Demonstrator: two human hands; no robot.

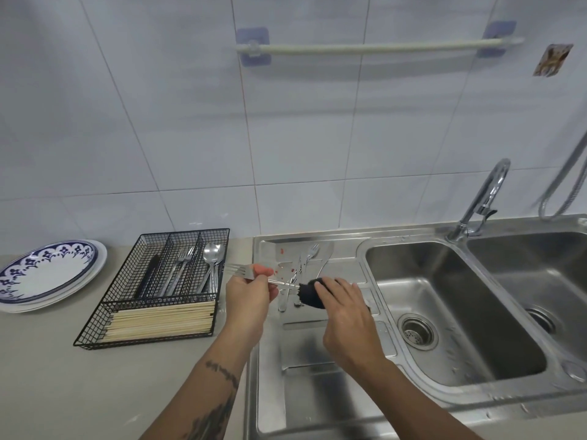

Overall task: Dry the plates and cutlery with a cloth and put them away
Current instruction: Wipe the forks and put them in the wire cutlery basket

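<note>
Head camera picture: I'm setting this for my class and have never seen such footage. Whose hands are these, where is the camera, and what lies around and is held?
There is no machine: a person wears a camera on the head, looking down at their own two hands. The left hand holds a fork. The right hand wraps a dark cloth around its handle. More cutlery lies on the sink's drainboard. On the counter, a wire tray holds forks, spoons and chopsticks, beside stacked plates.
</note>
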